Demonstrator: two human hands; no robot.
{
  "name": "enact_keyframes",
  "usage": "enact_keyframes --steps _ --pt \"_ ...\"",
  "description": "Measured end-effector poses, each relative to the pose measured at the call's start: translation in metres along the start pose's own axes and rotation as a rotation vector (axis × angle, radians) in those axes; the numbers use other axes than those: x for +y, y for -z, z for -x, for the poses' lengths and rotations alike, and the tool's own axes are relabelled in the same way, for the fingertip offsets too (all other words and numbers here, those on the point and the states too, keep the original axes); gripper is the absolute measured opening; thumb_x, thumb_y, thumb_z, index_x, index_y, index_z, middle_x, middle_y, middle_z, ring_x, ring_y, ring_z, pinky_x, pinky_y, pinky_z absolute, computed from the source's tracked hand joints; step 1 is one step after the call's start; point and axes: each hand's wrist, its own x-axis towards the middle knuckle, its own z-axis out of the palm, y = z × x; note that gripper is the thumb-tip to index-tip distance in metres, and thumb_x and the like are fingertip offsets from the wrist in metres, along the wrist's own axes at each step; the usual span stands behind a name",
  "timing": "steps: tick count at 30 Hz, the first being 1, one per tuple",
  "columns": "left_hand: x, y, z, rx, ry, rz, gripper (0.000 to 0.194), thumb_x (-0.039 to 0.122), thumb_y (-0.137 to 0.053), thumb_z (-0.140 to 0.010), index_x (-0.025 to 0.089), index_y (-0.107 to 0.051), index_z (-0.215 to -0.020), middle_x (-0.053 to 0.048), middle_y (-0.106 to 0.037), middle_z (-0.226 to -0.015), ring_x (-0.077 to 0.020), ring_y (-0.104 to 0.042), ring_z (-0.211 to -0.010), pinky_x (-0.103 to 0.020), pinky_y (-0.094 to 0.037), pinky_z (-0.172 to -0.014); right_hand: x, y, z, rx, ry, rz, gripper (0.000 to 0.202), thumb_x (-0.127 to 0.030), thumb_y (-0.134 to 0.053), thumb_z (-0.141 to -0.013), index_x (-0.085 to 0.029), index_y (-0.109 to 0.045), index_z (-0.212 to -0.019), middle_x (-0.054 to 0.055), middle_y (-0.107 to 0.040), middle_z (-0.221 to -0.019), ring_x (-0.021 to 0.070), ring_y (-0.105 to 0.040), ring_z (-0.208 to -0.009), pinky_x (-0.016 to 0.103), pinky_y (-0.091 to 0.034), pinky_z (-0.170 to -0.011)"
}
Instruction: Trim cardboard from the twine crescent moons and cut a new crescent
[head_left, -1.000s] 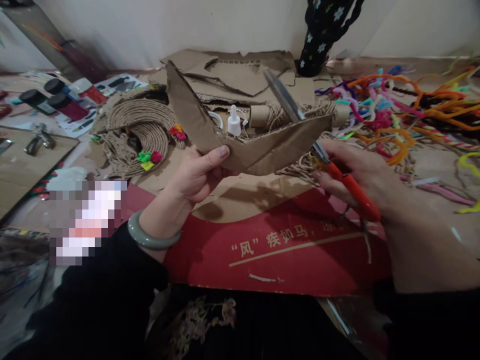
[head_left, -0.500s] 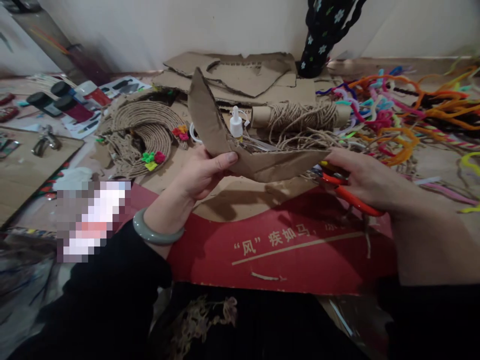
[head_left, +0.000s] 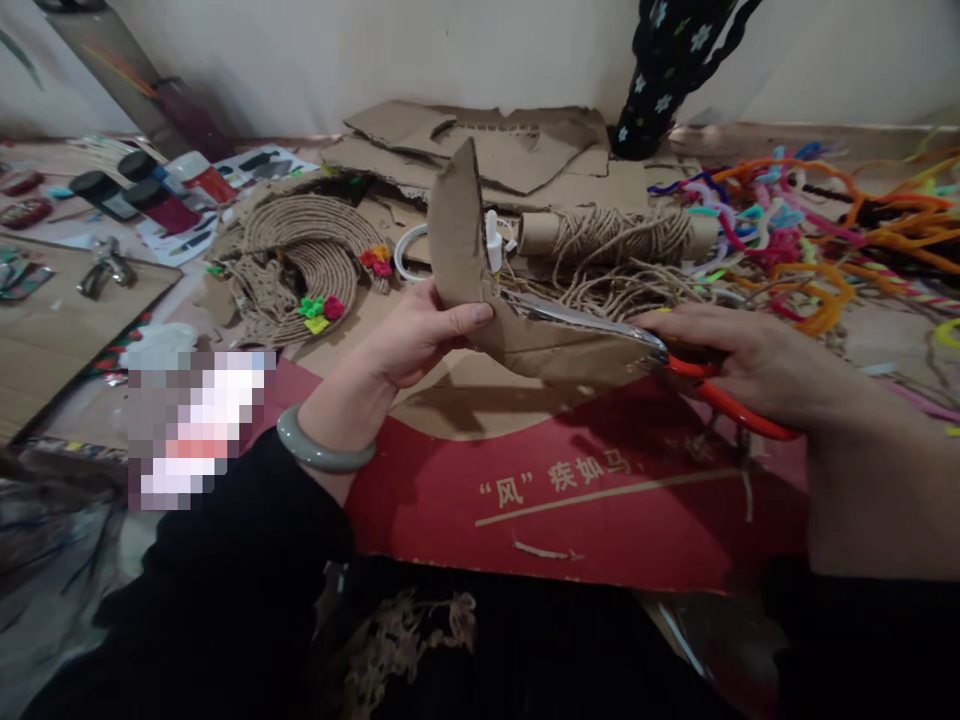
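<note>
A curved, crescent-like piece of cardboard (head_left: 457, 225) is held up over the work surface, one pointed end upward. My left hand (head_left: 427, 335) pinches it near its bend, thumb on the near face. My right hand (head_left: 735, 360) is wrapped round the orange handles of a pair of scissors (head_left: 686, 368). The scissors' metal blades lie along the cardboard's upper inner edge and point at my left hand. Beneath both hands is a red printed cardboard sheet (head_left: 562, 540) with a bare brown curved area.
Behind the hands lie a tube wound with twine (head_left: 622, 235), a white-capped glue bottle (head_left: 493, 240) and cut cardboard (head_left: 555, 185). A coiled twine piece with bright flowers (head_left: 300, 260) and paint jars (head_left: 161, 205) sit left. Pipe cleaners (head_left: 810, 230) spread right; a black flowered vase (head_left: 660, 80) stands behind.
The cardboard's left end has turned more upright and its right end has dipped. The scissors have come up from beside its right tip, and their blades now lie along its inner edge.
</note>
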Motion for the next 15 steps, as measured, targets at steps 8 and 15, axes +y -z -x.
enact_keyframes --steps 8,15 --pt "-0.0006 -0.0006 -0.0007 0.023 -0.009 -0.001 0.048 0.041 -0.093 -0.059 0.019 -0.072 -0.096 -0.008 -0.079 -0.093 -0.0302 -0.075 -0.092 -0.044 -0.064 -0.083 -0.0037 -0.0002 -0.0005 0.149 0.076 0.07 0.037 -0.027 -0.055 -0.088 -0.018 -0.074 -0.118 0.012 -0.077 -0.105 0.0253 -0.073 -0.092 0.036 -0.058 -0.081" --pt "-0.0009 0.0008 -0.001 0.034 -0.024 -0.014 0.045 0.04 -0.093 -0.061 0.02 -0.073 -0.096 -0.008 -0.079 -0.095 -0.0321 -0.075 -0.097 -0.047 -0.063 -0.086 -0.0028 0.0006 0.0023 0.166 0.079 0.099 0.035 -0.027 -0.056 -0.088 -0.021 -0.073 -0.119 0.01 -0.076 -0.105 0.0242 -0.072 -0.092 0.035 -0.057 -0.082"
